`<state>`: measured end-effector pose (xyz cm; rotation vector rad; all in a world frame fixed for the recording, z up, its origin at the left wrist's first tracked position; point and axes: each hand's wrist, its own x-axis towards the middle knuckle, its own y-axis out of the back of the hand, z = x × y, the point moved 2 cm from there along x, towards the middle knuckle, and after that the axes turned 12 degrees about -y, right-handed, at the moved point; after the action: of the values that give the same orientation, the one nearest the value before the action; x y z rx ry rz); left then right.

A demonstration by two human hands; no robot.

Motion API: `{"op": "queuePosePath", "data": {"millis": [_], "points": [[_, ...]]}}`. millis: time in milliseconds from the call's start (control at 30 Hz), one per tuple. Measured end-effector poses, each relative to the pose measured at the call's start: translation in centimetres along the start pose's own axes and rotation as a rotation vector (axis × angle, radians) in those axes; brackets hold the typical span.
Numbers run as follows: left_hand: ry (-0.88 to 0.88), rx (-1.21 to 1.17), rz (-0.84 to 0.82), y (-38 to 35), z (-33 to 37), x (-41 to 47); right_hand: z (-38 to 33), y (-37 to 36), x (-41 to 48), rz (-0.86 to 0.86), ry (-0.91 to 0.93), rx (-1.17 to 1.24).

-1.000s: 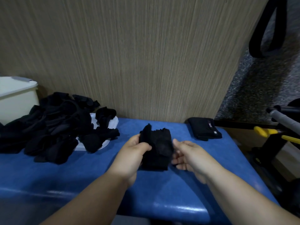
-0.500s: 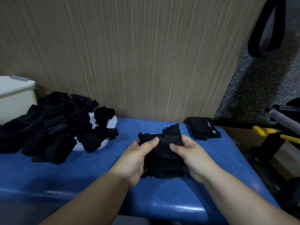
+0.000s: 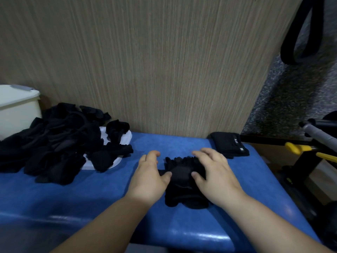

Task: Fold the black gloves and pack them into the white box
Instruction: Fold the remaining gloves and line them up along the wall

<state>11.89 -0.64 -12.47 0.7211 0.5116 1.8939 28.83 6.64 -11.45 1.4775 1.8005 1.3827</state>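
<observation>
A pair of black gloves (image 3: 182,181) lies flat on the blue padded table (image 3: 94,194), finger ends pointing toward the wall. My left hand (image 3: 149,178) rests at their left edge with its thumb on the fabric and fingers spread. My right hand (image 3: 213,172) presses down on their right side, fingers straight. A heap of loose black gloves (image 3: 54,143) covers the table's left part. The white box (image 3: 17,110) stands behind the heap at the far left. A folded black glove bundle (image 3: 229,144) lies at the back right.
A white lid or tray (image 3: 124,141) lies partly under the heap. A wood-grain wall panel (image 3: 145,61) closes the back. Right of the table stands equipment with yellow handles (image 3: 299,148) and a grey bar (image 3: 319,135). A black strap (image 3: 299,33) hangs top right.
The gloves went from held up between both hands to lying flat on the table. Both hands let go of their grip and now lie spread on the fabric.
</observation>
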Motion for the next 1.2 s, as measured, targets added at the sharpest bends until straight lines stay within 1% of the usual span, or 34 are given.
{"op": "queuePosePath", "data": {"millis": [33, 67, 133, 233, 267, 333, 400, 467, 633, 833, 900, 1000, 1067, 1100, 1167, 1200], "points": [[0.003, 0.002, 0.003, 0.0, 0.0, 0.1, -0.2, -0.1, 0.1, -0.025, 0.084, -0.014], [0.005, -0.002, 0.008, 0.1, -0.1, 0.1, -0.5, -0.3, 0.0, -0.086, 0.148, -0.031], [0.007, -0.024, 0.014, 0.1, -0.2, 0.2, -0.7, -1.0, -0.1, -0.257, 0.205, -0.087], [0.007, -0.100, 0.053, 0.0, -0.2, 0.4, -0.5, -1.8, -0.4, -0.479, 0.184, -0.207], [0.007, -0.146, 0.073, -0.1, -0.2, 0.5, -0.5, -1.9, -0.4, -0.516, 0.174, -0.227], [0.007, -0.252, 0.103, -0.3, -0.2, 0.6, -0.4, -1.9, -0.4, -0.539, 0.168, -0.254], [0.008, -0.352, 0.105, -0.5, 0.0, 0.6, -0.5, -1.9, -0.4, -0.534, 0.176, -0.265], [-0.015, -0.373, 0.089, -0.6, 0.0, 0.6, -0.5, -1.8, -0.5, -0.524, 0.182, -0.253], [-0.152, -0.148, -0.038, -0.9, 0.1, 0.2, -0.3, -1.3, -0.4, -0.488, 0.174, -0.138], [-0.284, 0.050, -0.098, -1.4, -0.2, -0.2, 0.0, -1.1, -0.1, -0.504, 0.188, -0.145], [-0.338, 0.130, -0.128, -1.6, -0.2, -0.2, 0.3, -1.1, 0.1, -0.458, 0.172, -0.142], [-0.386, 0.220, -0.174, -1.8, -0.1, -0.2, 0.9, -0.6, 0.6, -0.282, 0.074, -0.079], [-0.408, 0.239, -0.179, -1.8, -0.2, -0.2, 1.3, -0.1, 0.8, -0.135, -0.052, -0.063], [-0.416, 0.250, -0.184, -1.8, -0.2, -0.2, 1.5, 0.1, 0.9, -0.102, -0.130, -0.070], [-0.426, 0.273, -0.199, -1.8, -0.3, -0.3, 1.7, 0.1, 0.9, -0.132, -0.247, -0.086], [-0.428, 0.279, -0.206, -1.9, -0.4, -0.3, 1.8, 0.0, 0.9, -0.164, -0.269, -0.081]]}}
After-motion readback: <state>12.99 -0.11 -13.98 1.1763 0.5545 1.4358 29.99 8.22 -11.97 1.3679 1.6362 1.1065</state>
